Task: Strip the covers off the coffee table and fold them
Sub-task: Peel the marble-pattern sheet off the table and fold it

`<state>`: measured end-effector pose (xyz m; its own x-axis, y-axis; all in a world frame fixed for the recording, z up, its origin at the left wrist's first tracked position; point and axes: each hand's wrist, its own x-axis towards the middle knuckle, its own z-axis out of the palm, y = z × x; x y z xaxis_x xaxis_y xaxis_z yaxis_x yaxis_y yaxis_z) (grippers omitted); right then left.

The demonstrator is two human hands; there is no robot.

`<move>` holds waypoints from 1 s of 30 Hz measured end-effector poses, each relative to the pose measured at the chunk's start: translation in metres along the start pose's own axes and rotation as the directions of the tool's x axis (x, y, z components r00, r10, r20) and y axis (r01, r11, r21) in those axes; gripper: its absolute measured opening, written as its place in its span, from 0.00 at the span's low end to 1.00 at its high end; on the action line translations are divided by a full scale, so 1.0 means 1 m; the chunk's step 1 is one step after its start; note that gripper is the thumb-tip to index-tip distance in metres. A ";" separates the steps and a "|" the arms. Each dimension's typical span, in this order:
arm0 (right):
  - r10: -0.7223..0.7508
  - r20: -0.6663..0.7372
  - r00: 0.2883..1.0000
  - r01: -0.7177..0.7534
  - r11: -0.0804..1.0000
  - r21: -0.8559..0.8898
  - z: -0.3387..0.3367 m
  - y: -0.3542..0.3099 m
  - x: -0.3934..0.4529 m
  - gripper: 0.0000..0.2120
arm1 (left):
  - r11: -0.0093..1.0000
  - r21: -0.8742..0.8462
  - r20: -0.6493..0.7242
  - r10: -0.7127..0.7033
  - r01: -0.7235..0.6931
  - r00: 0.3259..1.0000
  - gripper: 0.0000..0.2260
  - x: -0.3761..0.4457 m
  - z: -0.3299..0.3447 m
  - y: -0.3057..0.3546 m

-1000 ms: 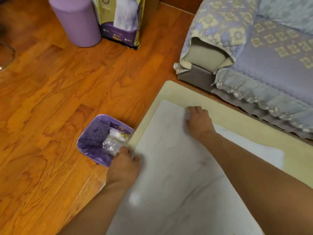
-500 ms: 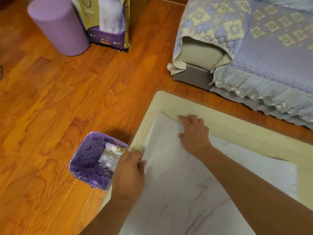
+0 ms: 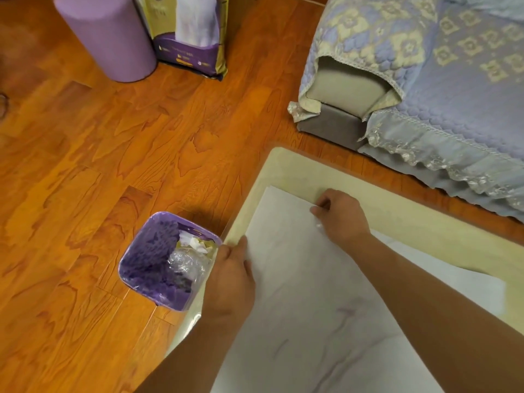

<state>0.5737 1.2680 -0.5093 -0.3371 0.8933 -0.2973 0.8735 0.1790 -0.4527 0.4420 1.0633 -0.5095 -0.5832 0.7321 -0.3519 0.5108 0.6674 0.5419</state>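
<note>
Head view: both hands, left hand [image 3: 231, 275] and right hand [image 3: 341, 219], pinch the white cover's [image 3: 306, 293] edges in curled fingers; best peel evenly toward yourself off the bench [image 3: 286, 168]

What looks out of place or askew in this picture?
The white marbled cover lies askew on the coffee table, leaving a cream border bare. Both hands grip its edges. The sofa cover is lifted off one armrest.

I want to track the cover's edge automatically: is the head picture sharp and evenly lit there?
Head view: the white cover is pale and low in contrast, its marbling faint; both hands look slightly soft; wide-angle bending curves the sofa; the floor shows mild sheen.
</note>
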 end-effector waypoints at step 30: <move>-0.136 -0.148 0.980 0.139 0.990 0.014 0.013 0.002 -0.013 0.08 | 1.000 -0.012 -0.026 0.004 -0.004 1.000 0.17 0.001 0.001 -0.010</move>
<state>0.5752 1.2515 -0.5175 -0.3969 0.9118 -0.1051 0.8130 0.2960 -0.5014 0.4367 1.0580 -0.5158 -0.5976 0.7307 -0.3300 0.5054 0.6628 0.5524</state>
